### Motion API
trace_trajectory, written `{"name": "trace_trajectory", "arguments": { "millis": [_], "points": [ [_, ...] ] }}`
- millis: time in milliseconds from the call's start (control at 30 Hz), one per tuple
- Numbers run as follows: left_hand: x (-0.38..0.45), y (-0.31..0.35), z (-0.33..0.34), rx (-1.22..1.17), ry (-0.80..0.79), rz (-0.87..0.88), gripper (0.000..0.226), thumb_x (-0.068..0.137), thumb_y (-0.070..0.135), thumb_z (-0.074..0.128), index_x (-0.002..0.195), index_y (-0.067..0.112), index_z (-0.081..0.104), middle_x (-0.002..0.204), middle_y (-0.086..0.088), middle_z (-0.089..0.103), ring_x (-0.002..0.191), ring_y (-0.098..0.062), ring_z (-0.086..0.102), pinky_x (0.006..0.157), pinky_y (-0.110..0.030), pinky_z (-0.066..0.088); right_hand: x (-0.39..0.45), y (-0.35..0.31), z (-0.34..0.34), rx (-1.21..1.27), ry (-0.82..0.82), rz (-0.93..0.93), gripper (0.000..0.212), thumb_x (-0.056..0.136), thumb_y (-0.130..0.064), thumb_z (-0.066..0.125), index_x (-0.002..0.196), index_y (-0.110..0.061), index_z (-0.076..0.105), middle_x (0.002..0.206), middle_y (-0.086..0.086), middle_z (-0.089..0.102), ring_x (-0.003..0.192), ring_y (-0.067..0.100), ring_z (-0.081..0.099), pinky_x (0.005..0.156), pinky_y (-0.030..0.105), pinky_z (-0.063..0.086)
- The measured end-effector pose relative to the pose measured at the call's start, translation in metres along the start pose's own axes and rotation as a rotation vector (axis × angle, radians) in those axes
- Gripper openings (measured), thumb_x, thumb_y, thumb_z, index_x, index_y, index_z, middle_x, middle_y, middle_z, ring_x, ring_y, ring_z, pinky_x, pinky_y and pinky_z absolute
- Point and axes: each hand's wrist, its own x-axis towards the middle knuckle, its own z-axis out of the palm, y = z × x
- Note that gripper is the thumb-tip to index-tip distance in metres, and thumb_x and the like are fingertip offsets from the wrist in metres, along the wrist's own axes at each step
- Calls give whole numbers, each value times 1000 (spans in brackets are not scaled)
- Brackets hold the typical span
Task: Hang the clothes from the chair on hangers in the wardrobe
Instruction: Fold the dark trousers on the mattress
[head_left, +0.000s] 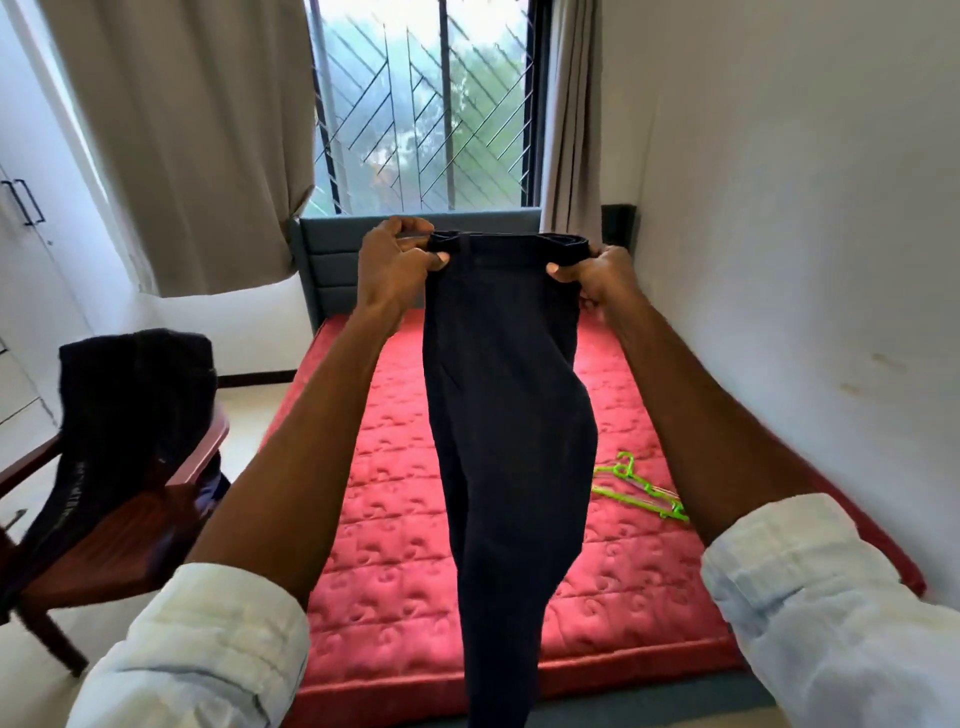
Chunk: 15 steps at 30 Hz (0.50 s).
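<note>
Trousers (506, 415) are hanging in the air above the mattress (384, 519), held up by the waistband. Left hand (395, 260) is pinching one waistband end, right hand (597, 273) is pinching the other. Green hangers (641, 488) are lying on the mattress. More dark clothes (130, 405) are draping over the chair (130, 530) at left.

The trousers (506, 415) run off the bottom edge and hide part of the green hangers (641, 488)

Red mattress (395, 519) — green hangers (641, 488) atop
</note>
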Motion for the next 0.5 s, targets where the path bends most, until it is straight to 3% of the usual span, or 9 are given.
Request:
{"name": "trace_trajectory", "arguments": {
  "millis": [67,133,267,400,500],
  "points": [
    [16,12,41,-22,26,14,32,67,2,77,89,22,65,94,-3,73,89,-17,71,82,-33,59,31,-10,-25,65,-19,23,25,82,3,71,98,-13,61,66,-1,65,34,5,51,35,17,34],
    [31,24,77,-74,29,7,34,61,5,75,88,23,65,93,-8,74,85,-23,72,77,-37,60,60,-20,-50,113,-13,-6,23,85,7,66,99,-10,58,67,1,67,41,9,60,38,18,42],
    [56,54,144,-236,-20,40,38,70,-6,70,98,17,60,86,-11,72,69,-17,68,64,-30,54,118,-64,-101,-3,45,-133,30,88,3,64,117,1,55,82,7,69,52,8,64,48,19,49],
    [77,74,169,-267,-21,139,43,72,-4,69,102,21,54,81,-10,61,71,-16,61,64,-29,51,165,-118,-113,-132,22,-291,27,87,1,64,114,-2,60,84,6,70,55,7,65,59,23,53],
    [84,58,155,-238,17,127,42,73,-6,66,103,17,48,80,-11,58,67,-16,59,59,-28,52,188,-123,-86,-220,-63,-322,28,84,1,68,110,-2,59,72,6,69,54,8,66,60,25,52]
  ]
}}
